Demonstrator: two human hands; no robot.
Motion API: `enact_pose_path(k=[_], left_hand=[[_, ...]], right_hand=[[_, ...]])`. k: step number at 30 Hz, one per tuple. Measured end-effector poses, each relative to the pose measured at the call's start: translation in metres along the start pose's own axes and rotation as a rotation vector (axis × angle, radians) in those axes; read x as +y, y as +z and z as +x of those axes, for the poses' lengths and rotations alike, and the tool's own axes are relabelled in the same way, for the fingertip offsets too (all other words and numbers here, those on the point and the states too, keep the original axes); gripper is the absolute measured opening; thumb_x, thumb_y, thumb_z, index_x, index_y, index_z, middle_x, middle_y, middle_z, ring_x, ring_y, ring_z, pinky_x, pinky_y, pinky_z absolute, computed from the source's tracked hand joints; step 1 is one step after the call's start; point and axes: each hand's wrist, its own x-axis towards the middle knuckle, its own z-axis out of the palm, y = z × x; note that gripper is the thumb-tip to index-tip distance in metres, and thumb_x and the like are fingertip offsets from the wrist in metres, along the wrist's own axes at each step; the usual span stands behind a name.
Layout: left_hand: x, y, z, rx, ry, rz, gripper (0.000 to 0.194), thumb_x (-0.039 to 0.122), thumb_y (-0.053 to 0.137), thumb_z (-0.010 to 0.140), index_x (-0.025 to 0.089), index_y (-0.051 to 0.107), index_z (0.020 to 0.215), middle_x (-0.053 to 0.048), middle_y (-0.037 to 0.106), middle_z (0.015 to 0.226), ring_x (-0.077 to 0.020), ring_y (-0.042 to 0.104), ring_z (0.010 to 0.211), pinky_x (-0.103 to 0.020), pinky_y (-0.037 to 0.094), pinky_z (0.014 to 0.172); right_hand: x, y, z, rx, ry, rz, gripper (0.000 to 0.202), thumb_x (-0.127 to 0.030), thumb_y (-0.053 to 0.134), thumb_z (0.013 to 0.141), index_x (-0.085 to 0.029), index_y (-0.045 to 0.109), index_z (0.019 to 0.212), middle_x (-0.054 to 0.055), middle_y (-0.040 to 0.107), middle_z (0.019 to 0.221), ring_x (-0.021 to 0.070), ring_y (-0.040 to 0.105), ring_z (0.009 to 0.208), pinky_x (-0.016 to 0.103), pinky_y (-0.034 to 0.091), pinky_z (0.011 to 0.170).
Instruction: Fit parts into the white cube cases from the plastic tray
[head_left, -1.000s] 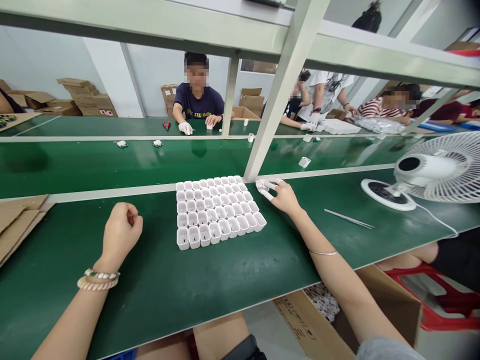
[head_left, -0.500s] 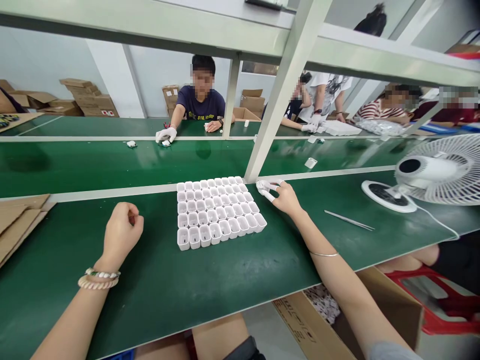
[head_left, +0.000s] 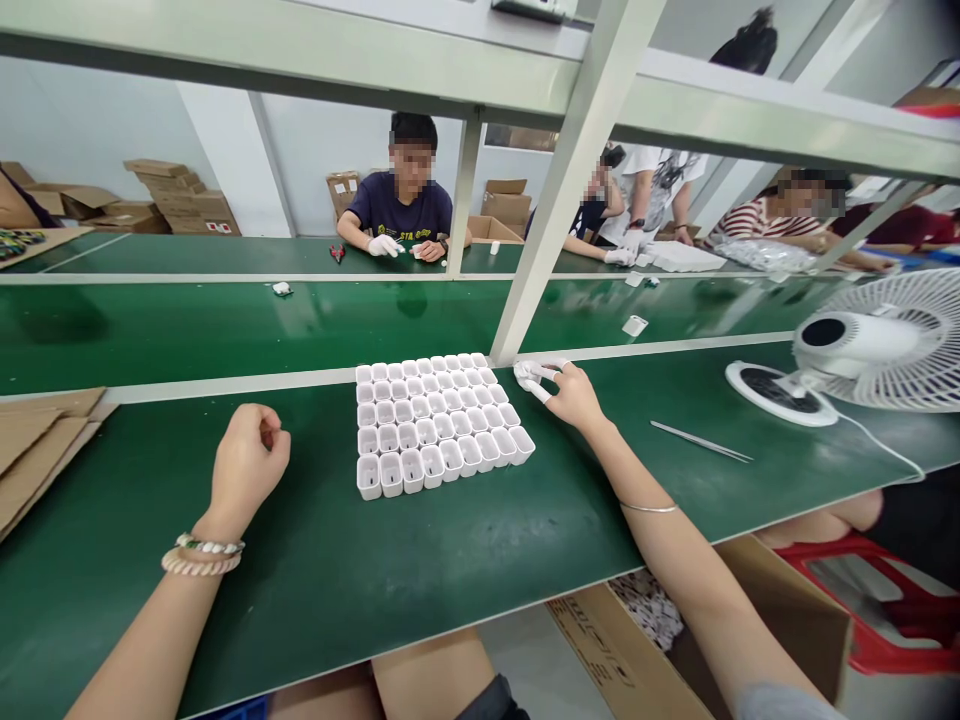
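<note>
Several rows of small white open-topped cups (head_left: 409, 470) stand packed together on the green bench; small dark marks show inside some front ones. My left hand (head_left: 247, 460) rests on the bench to their left, fingers curled into a loose fist, with nothing visible in it. To the right of the cups, my right hand (head_left: 568, 392) reaches toward the foot of the post. White coverings sit on its fingertips, which close around a small crumpled white piece (head_left: 527, 371). What that piece is, I cannot make out.
Metal tweezers (head_left: 701, 441) and a white fan (head_left: 825, 345) are on the right. Flattened cardboard (head_left: 45, 440) lies at the left. A slanted post (head_left: 555, 210) rises behind the cups. Across the belt (head_left: 172, 325), co-workers sit; a cardboard box (head_left: 622, 640) stands below the bench edge.
The co-worker opposite has drawn a gloved hand back from the belt. A small white part on the belt has shifted slightly right. My hands keep the same pose.
</note>
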Motion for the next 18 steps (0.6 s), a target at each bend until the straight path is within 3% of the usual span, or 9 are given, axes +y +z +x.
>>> enact_pose_path(k=[18], left_hand=[[-0.0012, 0.0, -0.0002, -0.003, 0.005, -0.013, 0.011, 0.025, 0.049, 0.075, 0.022, 0.043, 0.084, -0.002, 0.05, 0.074, -0.0178, 0.051, 0.061, -0.032, 0.042, 0.058]], right_hand=[[-0.0074, -0.0029, 0.0016, 0.006, -0.009, 0.019, 0.041, -0.047, 0.056, 0.094, -0.017, 0.076, 0.113, 0.017, 0.07, 0.112, 0.033, 0.068, 0.102, 0.05, 0.056, 0.091]])
